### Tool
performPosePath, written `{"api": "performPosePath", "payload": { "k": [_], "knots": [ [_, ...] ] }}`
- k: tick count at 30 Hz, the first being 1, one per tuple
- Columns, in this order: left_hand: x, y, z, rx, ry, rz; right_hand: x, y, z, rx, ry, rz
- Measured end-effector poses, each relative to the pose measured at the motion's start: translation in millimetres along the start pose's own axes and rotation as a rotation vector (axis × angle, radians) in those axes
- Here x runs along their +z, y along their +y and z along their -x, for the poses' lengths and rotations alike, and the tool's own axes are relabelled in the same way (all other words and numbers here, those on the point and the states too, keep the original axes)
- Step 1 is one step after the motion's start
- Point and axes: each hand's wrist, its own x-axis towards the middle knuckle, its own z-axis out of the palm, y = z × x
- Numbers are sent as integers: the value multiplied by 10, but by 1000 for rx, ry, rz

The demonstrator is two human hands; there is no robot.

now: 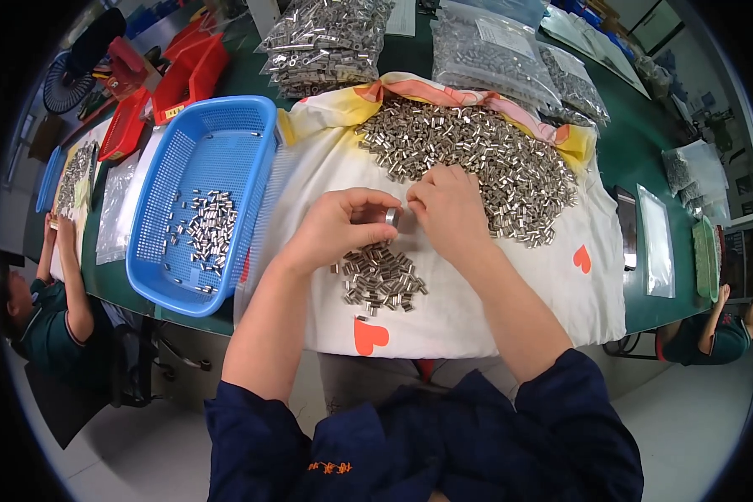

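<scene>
Left hand [330, 226] over the middle of a white cloth [527, 305] printed with red hearts; its grip closed around a shiny metal ring [391, 217], held between thumb and fingers, rim facing the right hand [452, 209]. Right hand just beside it, knuckles up, fingers curled and fingertips drawn together near the ring; whether its grip has a piece pinched in it, cannot tell, the fingers hide the spot. Below the left hand, on the cloth, a small pile [382, 278] of short metal cylinders, loosely scattered at its lower edge near one red heart. Beyond the right hand, a far larger heap [477, 155] of similar silvery pieces, spread toward the right and bordered on its far side by a bunched yellow-and-pink fabric edge [498, 102]. To the left of the cloth, a blue perforated basket [217, 159], with a cluster of cylinders [213, 230] toward its near end and a few strays about it. All on a green tabletop [617, 159]. Along the far side: red bins [194, 75] at left, bulging clear bags of metal parts [330, 42] at centre, and more filled bags [489, 63] to the right. Right of the cloth, a dark flat device [626, 230] beside a flat clear sleeve [656, 243]. One co-worker [50, 326] at the left margin, another [711, 335] at the right, both in dark green tops.
</scene>
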Motion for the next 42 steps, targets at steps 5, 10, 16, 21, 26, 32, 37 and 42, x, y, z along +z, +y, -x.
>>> {"api": "performPosePath", "payload": {
  "k": [5, 10, 16, 21, 26, 32, 37, 42],
  "knots": [
    [-16, 26, -32, 53, 94, 212, -170, -83, -5, 230, -55, -512],
    [-33, 48, -18, 25, 78, 174, -189, -174, 18, 303, -87, -834],
    [-4, 20, -26, 4, 87, 117, -151, -190, 36, 130, 39, -549],
    [-1, 25, -13, 41, 80, 180, -178, -199, 37, 179, -12, -636],
    [20, -6, -12, 15, 131, -18, -157, -218, 55, 104, 28, -505],
    [-5, 58, 10, 12, 43, 104, -260, -156, 18, 289, -185, -795],
    [-40, 40, 56, -25, 28, 6, -276, -61, -35, 296, -137, -712],
    [43, 132, 51, 1, -93, -237, -101, 173, 20, 150, 19, -99]
  ]
}}
